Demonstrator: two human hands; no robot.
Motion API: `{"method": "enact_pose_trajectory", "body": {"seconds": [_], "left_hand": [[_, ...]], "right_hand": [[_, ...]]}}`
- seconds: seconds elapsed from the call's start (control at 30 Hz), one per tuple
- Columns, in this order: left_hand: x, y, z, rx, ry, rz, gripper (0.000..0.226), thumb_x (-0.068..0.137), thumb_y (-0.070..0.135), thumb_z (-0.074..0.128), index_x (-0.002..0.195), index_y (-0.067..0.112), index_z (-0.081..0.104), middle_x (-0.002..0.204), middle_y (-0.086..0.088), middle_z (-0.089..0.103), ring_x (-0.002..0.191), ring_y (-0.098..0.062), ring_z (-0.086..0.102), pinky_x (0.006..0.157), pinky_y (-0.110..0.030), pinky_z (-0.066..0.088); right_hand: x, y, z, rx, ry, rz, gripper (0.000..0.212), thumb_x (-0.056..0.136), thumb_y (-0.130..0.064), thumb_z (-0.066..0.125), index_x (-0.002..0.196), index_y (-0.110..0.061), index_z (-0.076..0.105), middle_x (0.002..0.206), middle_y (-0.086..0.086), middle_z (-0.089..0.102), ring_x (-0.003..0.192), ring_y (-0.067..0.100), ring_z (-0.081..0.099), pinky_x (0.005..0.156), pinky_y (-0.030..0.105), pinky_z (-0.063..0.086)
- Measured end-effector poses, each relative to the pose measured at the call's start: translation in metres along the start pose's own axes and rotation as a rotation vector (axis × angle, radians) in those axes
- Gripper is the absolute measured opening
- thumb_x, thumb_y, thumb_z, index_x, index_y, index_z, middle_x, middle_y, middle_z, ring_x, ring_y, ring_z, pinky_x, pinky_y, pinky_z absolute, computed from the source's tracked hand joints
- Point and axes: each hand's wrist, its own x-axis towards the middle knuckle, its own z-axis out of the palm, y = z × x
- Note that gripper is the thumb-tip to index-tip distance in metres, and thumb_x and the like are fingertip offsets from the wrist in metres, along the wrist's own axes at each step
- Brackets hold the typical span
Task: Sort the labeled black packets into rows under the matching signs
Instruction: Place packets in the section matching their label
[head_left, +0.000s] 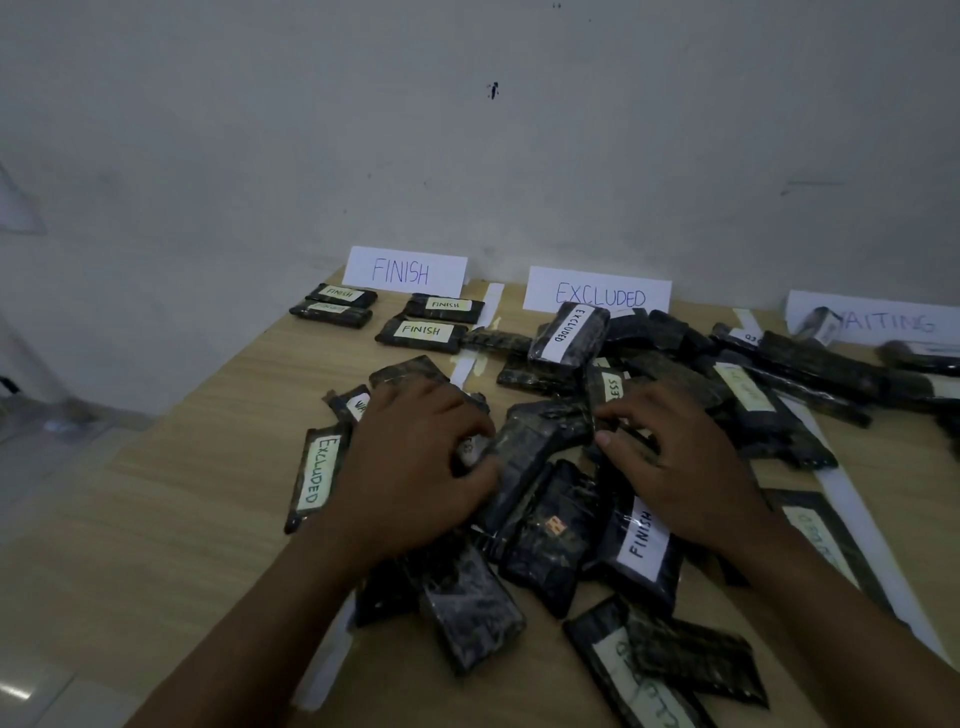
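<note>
Both hands are down in the messy pile (550, 525) on the table (208, 493): left hand (415, 457) curls its fingers over one label-down packet (530, 441), right hand (675, 462) pinches its other end with thumb and forefinger. Four FINISH packets (423, 330) already sit under the FINISH sign (402, 270)

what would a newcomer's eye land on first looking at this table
A jumbled pile of black packets fills the middle of the wooden table, with the left hand and right hand both on it. Against the wall stand the FINISH sign, EXCLUDED sign and WAITING sign. Only the first has a tidy group beneath it, four FINISH packets.
</note>
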Motion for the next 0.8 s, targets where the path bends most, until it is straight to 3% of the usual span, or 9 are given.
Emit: {"method": "enact_pose_trajectory", "body": {"seconds": [0.13,0.23,0.37,0.43,0.5,0.57,0.7,0.8], "left_hand": [[0.006,0.019,0.01,0.33,-0.329,-0.087,0.079,0.07,0.086,0.039,0.127,0.032,0.047,0.125,0.008,0.055,0.118,-0.02,0.043,0.104,-0.046,0.021],[0.012,0.021,0.012,0.282,-0.328,-0.14,0.074,0.066,0.085,0.047,0.12,0.035,0.046,0.113,0.012,0.059,0.111,-0.017,0.045,0.104,-0.045,0.023],[0.014,0.014,0.008,-0.136,-0.194,-0.275,0.034,0.075,0.061,0.053,0.099,0.039,0.06,0.078,0.018,0.062,0.082,0.0,0.053,0.095,-0.037,0.037],[0.015,0.011,0.001,-0.445,-0.167,-0.401,0.009,0.088,0.037,0.057,0.091,0.035,0.065,0.079,0.01,0.07,0.068,-0.005,0.063,0.076,-0.029,0.05],[0.017,0.008,-0.004,-0.773,-0.131,-0.536,0.021,0.093,0.017,0.054,0.087,0.031,0.069,0.079,0.003,0.073,0.063,-0.015,0.067,0.063,-0.029,0.051],[0.019,0.003,-0.007,-1.016,-0.065,-0.641,0.025,0.093,0.008,0.052,0.089,0.025,0.07,0.077,0.0,0.073,0.065,-0.017,0.066,0.06,-0.029,0.05],[0.019,0.001,-0.005,-1.298,-0.029,-0.717,0.017,0.092,0.006,0.051,0.098,0.011,0.066,0.09,-0.01,0.073,0.074,-0.022,0.065,0.06,-0.026,0.053],[0.016,0.0,0.0,-1.372,-0.041,-0.721,0.015,0.093,0.011,0.053,0.102,0.01,0.065,0.098,-0.014,0.071,0.079,-0.025,0.065,0.065,-0.031,0.053]], "right_hand": [[-0.005,0.0,0.002,-0.01,0.001,0.023,0.034,0.089,-0.042,0.05,0.111,-0.022,0.065,0.108,-0.006,0.055,0.104,0.015,0.052,0.078,0.028,0.041],[-0.005,0.0,0.002,-0.01,-0.004,0.038,0.035,0.088,-0.043,0.049,0.112,-0.023,0.065,0.109,-0.005,0.055,0.106,0.014,0.05,0.078,0.026,0.037],[-0.005,0.001,0.002,0.014,-0.007,0.044,0.036,0.088,-0.044,0.048,0.113,-0.023,0.064,0.108,-0.007,0.054,0.106,0.011,0.049,0.079,0.026,0.037],[-0.006,0.001,0.002,0.022,-0.009,0.052,0.037,0.088,-0.045,0.048,0.114,-0.024,0.064,0.108,-0.008,0.054,0.106,0.011,0.049,0.08,0.026,0.039],[-0.006,0.001,0.002,0.028,-0.011,0.055,0.037,0.088,-0.045,0.048,0.114,-0.024,0.064,0.108,-0.008,0.053,0.105,0.01,0.049,0.081,0.028,0.041],[-0.006,0.001,0.002,0.029,-0.018,0.053,0.037,0.088,-0.045,0.048,0.114,-0.024,0.064,0.107,-0.009,0.053,0.105,0.01,0.049,0.082,0.029,0.042],[-0.006,0.001,0.001,0.029,-0.023,0.052,0.039,0.088,-0.046,0.046,0.115,-0.023,0.064,0.107,-0.01,0.053,0.106,0.011,0.049,0.083,0.029,0.042],[-0.006,0.0,0.001,0.027,-0.025,0.051,0.039,0.088,-0.046,0.046,0.115,-0.024,0.064,0.108,-0.01,0.053,0.106,0.011,0.049,0.083,0.028,0.041]]}}
